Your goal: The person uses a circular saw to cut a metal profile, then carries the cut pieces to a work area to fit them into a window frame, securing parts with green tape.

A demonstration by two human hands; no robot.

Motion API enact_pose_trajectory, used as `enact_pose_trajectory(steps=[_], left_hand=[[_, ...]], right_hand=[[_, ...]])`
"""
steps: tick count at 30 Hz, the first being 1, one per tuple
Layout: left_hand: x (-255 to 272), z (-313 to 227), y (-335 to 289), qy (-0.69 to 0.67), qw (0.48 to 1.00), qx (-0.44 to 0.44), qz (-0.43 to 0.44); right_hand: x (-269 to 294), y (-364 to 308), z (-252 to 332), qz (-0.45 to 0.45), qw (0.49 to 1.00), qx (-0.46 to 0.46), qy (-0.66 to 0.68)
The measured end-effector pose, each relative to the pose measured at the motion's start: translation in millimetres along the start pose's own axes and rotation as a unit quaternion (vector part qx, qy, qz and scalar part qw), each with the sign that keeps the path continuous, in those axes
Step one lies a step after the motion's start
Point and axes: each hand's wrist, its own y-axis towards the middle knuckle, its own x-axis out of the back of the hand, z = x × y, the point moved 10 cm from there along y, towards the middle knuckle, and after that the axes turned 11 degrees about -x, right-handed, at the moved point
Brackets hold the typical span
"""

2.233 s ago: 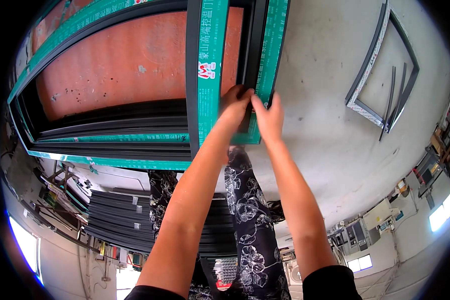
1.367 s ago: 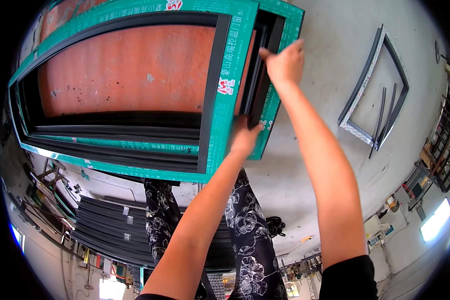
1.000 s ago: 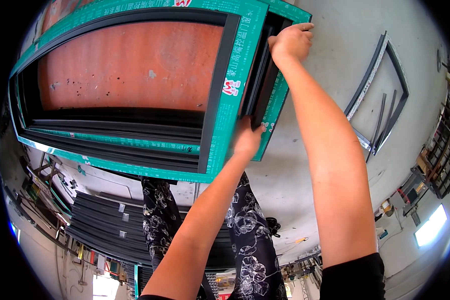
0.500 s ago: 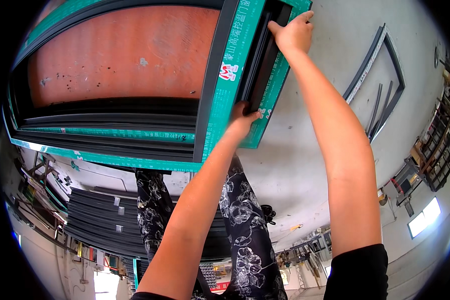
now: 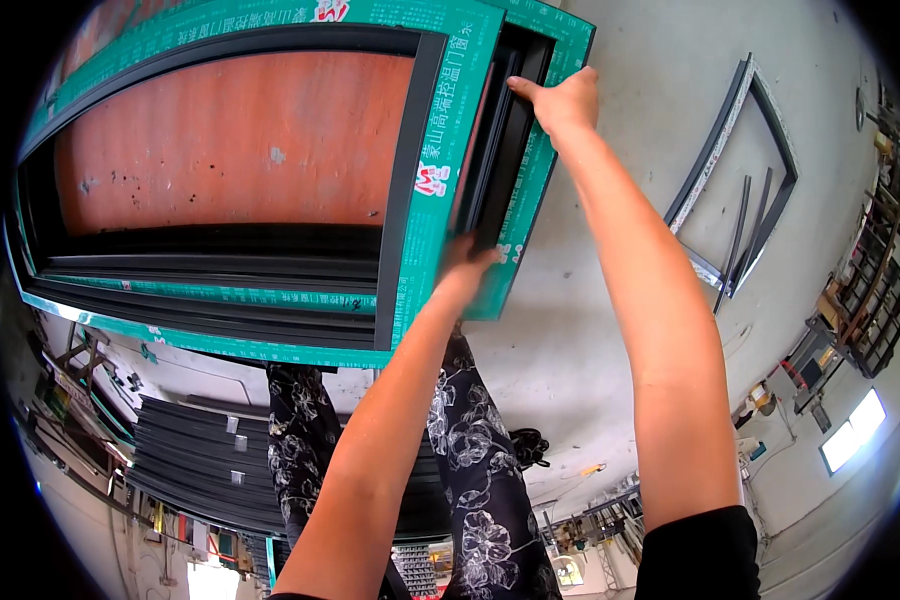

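Observation:
A large window frame (image 5: 398,200) in dark profile with green protective film lies at the left. Along its right side is a narrow green-filmed frame section (image 5: 545,150) with a dark slot; I cannot tell whether the two are joined. My right hand (image 5: 568,103) is closed over the section's outer rail near its far end, thumb at the inner edge. Toward the near end, my left hand (image 5: 462,275) is slightly blurred. Its fingers reach into the slot and its thumb lies on the green face, gripping the same rail.
A reddish board (image 5: 230,140) shows through the large frame. On the pale floor to the right lies another frame (image 5: 705,150), with two thin dark strips (image 5: 745,235) across it. A stack of dark profiles (image 5: 200,450) lies behind my legs. Racks (image 5: 860,290) line the right side.
The view has shifted a little, so everything sits further left and lower. The green frames have come slightly nearer to me, with both hands keeping their places on the narrow section.

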Motion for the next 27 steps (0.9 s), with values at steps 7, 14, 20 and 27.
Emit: enact_pose_trajectory(steps=[7,14,20,27], left_hand=[[7,-2,3,0.029,0.998,-0.052,-0.032],[6,-6,5,0.036,0.998,-0.051,-0.026],[6,7,6,-0.002,0.999,-0.032,-0.033],[5,1,3,-0.031,0.998,-0.012,-0.047]], right_hand=[[5,-8,14,-0.006,1.000,-0.022,0.019],[10,-9,22,-0.023,0.998,-0.056,0.036],[10,-9,24,-0.037,0.998,-0.047,0.035],[7,1,14,-0.040,0.998,-0.015,0.051]])
